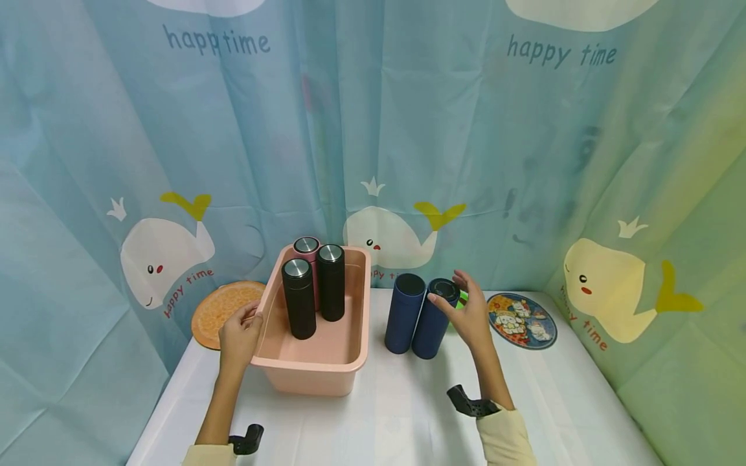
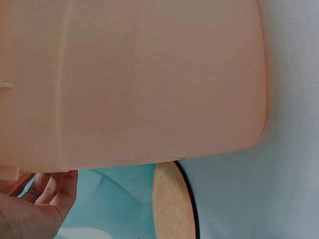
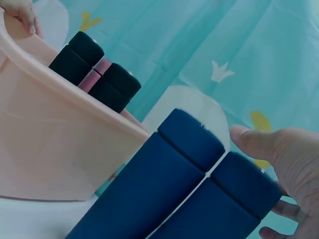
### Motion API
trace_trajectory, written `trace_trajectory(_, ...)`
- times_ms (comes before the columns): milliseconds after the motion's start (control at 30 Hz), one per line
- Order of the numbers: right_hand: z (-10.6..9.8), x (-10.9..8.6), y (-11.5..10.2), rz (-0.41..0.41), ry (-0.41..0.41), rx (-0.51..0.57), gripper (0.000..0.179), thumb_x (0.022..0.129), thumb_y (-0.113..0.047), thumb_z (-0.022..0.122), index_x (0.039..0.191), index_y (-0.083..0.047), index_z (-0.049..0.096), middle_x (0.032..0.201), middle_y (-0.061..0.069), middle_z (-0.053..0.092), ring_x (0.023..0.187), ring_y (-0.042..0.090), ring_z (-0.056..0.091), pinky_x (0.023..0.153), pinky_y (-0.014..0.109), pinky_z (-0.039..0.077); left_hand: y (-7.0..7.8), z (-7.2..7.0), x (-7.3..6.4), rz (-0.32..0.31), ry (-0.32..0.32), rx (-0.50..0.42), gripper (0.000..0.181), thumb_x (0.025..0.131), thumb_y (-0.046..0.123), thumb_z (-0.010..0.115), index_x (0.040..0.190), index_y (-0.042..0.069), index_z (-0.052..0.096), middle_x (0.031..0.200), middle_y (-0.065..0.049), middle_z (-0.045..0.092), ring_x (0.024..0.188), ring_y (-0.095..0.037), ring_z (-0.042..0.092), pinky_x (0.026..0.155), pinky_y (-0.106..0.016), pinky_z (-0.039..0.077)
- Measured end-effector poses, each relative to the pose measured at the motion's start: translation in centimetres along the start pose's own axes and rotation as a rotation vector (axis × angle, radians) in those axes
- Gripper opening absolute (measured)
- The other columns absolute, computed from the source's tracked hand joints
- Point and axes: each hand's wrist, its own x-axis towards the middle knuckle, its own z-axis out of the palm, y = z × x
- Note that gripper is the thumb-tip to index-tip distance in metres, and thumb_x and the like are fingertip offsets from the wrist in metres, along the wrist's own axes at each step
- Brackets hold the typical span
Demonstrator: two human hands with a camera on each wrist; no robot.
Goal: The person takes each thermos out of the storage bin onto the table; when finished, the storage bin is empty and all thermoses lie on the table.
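My left hand (image 1: 237, 333) grips the left rim of a pink plastic tub (image 1: 315, 378), fingers curled at the edge. Inside stand two black thermos bottles (image 1: 300, 301) with silver-topped lids and a pink thermos bottle (image 1: 306, 244), mostly hidden behind them. On the table right of the tub, two dark blue thermos bottles stand side by side, the left one (image 1: 404, 317) and the right one (image 1: 430, 330). Around the right one's lid (image 3: 246, 184) is my right hand (image 1: 469, 310), thumb and fingers spread, a gap showing beside the thumb in the right wrist view.
A bright green thing (image 1: 462, 299) is partly hidden behind the right blue bottle. An orange round mat (image 1: 212, 317) leans behind the tub's left side. A round cartoon-printed mat (image 1: 522, 320) lies at the back right. A blue whale-print curtain (image 1: 408, 129) hangs behind the white table (image 1: 387, 414).
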Motion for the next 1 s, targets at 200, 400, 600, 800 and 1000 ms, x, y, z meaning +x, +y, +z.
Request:
trace_trajectory(200, -0.2, 0.6, -1.4, -0.068, 0.028, 0.020, 0.078, 0.082, -0.026, 0.079, 0.146, -0.008, 0.041, 0.142, 0.020, 0.046, 0.132, 0.036, 0.044, 0.103, 0.059, 0.041, 0.0, -0.1, 0.1, -0.009, -0.002, 0.009, 0.034, 0.094, 0.010, 0.057, 0.125, -0.002, 0.064, 0.116, -0.024, 0.068, 0.103, -0.036, 0.068, 0.068, 0.004, 0.039)
trace_trajectory(400, 0.2, 1.5, -3.3, -0.163, 0.072, 0.010, 0.074, 0.080, -0.025, 0.081, 0.143, -0.006, 0.046, 0.138, 0.019, 0.051, 0.129, 0.036, 0.046, 0.105, 0.057, 0.038, 0.2, -0.2, 0.2, -0.011, -0.003, 0.015, 0.034, 0.094, 0.010, 0.058, 0.125, -0.002, 0.064, 0.117, -0.024, 0.068, 0.104, -0.036, 0.068, 0.069, 0.005, 0.038)
trace_trajectory(600, 1.0, 2.9, -5.3, -0.278, 0.098, 0.014, 0.070, 0.078, -0.021, 0.083, 0.138, -0.003, 0.051, 0.133, 0.018, 0.055, 0.126, 0.035, 0.047, 0.103, 0.057, 0.038, 0.1, -0.2, 0.2, -0.010, 0.001, 0.011, 0.034, 0.093, 0.010, 0.058, 0.124, -0.002, 0.064, 0.116, -0.024, 0.068, 0.104, -0.035, 0.068, 0.069, 0.005, 0.038)
trace_trajectory(800, 2.4, 3.6, -7.1, -0.345, 0.054, 0.032, 0.068, 0.078, -0.020, 0.082, 0.136, -0.002, 0.052, 0.132, 0.019, 0.055, 0.123, 0.035, 0.049, 0.101, 0.057, 0.042, 0.0, -0.1, 0.1, -0.006, 0.006, 0.013, 0.033, 0.093, 0.010, 0.059, 0.124, -0.001, 0.064, 0.115, -0.023, 0.069, 0.103, -0.035, 0.068, 0.069, 0.005, 0.039)
trace_trajectory(1000, 4.6, 3.8, -8.6, -0.372, -0.018, 0.077, 0.067, 0.079, -0.017, 0.081, 0.137, -0.001, 0.051, 0.134, 0.018, 0.054, 0.124, 0.034, 0.050, 0.101, 0.054, 0.045, 0.1, -0.1, 0.1, -0.007, 0.000, 0.008, 0.033, 0.094, 0.010, 0.058, 0.125, -0.001, 0.064, 0.115, -0.023, 0.068, 0.103, -0.035, 0.068, 0.069, 0.005, 0.039)
